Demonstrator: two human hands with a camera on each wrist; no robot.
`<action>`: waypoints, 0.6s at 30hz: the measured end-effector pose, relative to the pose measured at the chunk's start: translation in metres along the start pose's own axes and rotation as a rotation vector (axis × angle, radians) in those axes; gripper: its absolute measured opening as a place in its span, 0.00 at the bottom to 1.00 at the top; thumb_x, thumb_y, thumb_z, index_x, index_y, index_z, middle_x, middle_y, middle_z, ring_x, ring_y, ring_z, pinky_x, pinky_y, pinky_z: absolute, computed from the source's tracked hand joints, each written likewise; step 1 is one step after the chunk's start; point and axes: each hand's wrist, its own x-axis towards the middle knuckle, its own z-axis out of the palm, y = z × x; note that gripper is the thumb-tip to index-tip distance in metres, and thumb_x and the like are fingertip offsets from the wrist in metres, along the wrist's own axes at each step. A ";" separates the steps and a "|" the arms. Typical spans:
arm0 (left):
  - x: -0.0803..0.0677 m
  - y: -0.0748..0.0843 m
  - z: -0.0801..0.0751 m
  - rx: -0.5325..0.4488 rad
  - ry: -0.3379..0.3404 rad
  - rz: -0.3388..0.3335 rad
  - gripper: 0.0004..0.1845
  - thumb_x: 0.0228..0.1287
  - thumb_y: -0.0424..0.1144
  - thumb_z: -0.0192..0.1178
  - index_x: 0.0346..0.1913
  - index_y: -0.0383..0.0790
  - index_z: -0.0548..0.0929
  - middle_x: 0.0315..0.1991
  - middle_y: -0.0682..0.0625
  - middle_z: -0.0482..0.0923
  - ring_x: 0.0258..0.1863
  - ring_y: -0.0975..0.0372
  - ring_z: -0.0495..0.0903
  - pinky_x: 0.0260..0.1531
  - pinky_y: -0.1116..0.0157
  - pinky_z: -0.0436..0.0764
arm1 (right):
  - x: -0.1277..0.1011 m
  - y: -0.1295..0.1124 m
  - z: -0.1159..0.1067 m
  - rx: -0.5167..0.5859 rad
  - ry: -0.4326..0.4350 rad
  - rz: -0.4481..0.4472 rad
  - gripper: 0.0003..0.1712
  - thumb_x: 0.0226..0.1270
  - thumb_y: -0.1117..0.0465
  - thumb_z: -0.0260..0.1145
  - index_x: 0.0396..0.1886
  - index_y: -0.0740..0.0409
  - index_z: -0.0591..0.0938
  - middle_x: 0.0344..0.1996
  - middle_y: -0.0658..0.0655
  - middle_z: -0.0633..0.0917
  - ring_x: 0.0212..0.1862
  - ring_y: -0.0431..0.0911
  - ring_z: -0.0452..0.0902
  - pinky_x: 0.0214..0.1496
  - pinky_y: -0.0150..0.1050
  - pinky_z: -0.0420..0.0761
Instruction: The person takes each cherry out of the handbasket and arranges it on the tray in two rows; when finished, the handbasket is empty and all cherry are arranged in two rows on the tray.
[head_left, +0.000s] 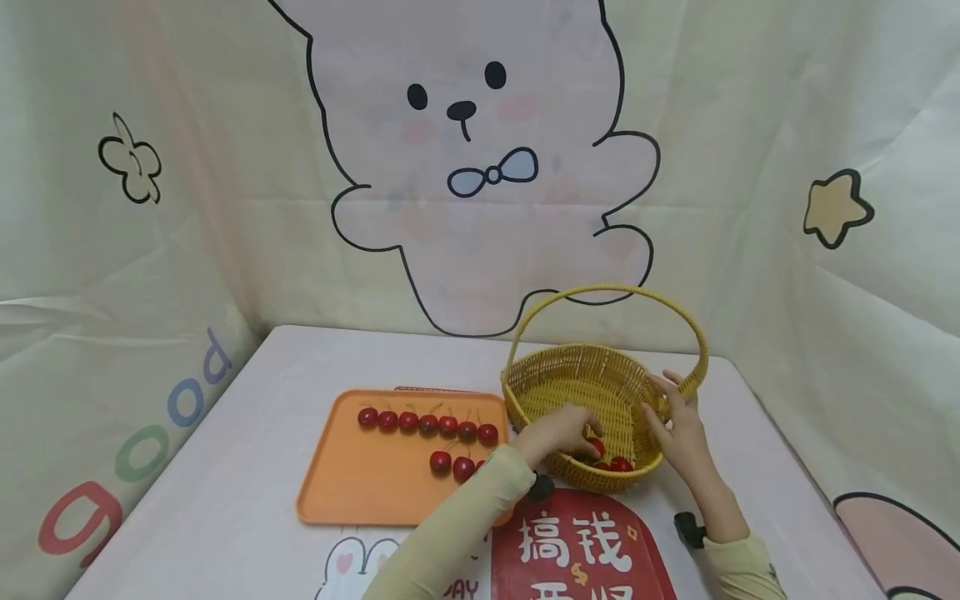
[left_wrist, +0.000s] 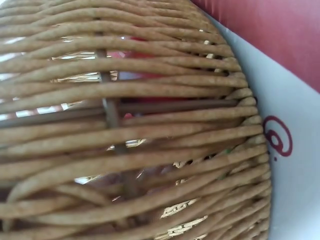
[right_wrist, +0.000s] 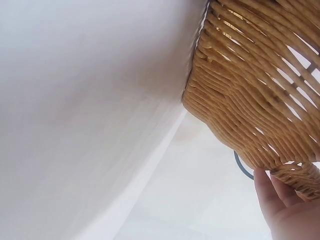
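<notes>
My left hand (head_left: pixel 564 429) reaches over the near-left rim into a yellow woven basket (head_left: pixel 577 358). Its curled fingers pinch a red cherry (head_left: pixel 597 447) just above the basket's floor. Beside it, more cherries (head_left: pixel 621 464) lie at the basket's near side. On the right, my right hand (head_left: pixel 681 429) grips the rim by the foot of the tall handle (head_left: pixel 611 288); fingers (right_wrist: pixel 270 197) touch the rim in the right wrist view. In the left wrist view, only the basket's woven wall (left_wrist: pixel 125 120) stands close up, red showing through its gaps; the left hand is not distinguishable there.
Left of the basket lies an orange tray (head_left: pixel 367 492) with a back row of several cherries (head_left: pixel 427 426) and a shorter front row (head_left: pixel 440 463), partly covered by the left sleeve (head_left: pixel 465 517). A red printed patch (head_left: pixel 577 542) marks the tabletop before the basket.
</notes>
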 end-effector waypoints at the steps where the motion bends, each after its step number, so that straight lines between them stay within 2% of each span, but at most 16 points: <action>1: 0.000 0.000 0.000 0.010 0.001 0.003 0.16 0.53 0.44 0.68 0.46 0.45 0.84 0.37 0.55 0.82 0.31 0.70 0.76 0.30 0.76 0.73 | 0.000 0.000 0.000 0.002 0.001 0.000 0.28 0.63 0.68 0.61 0.63 0.56 0.67 0.64 0.67 0.58 0.53 0.65 0.68 0.40 0.67 0.73; 10: -0.001 0.001 0.001 0.029 0.006 -0.001 0.11 0.55 0.43 0.66 0.43 0.49 0.83 0.35 0.57 0.80 0.29 0.71 0.74 0.29 0.75 0.72 | 0.001 0.001 0.000 0.008 0.015 -0.020 0.29 0.62 0.69 0.61 0.63 0.57 0.67 0.63 0.67 0.59 0.52 0.64 0.69 0.40 0.67 0.73; 18: 0.001 0.004 -0.001 0.087 -0.015 0.031 0.13 0.52 0.45 0.68 0.41 0.48 0.81 0.34 0.57 0.80 0.30 0.71 0.75 0.29 0.75 0.72 | 0.002 0.001 0.000 0.016 0.010 -0.015 0.29 0.62 0.69 0.61 0.63 0.57 0.67 0.63 0.67 0.59 0.52 0.64 0.69 0.40 0.67 0.73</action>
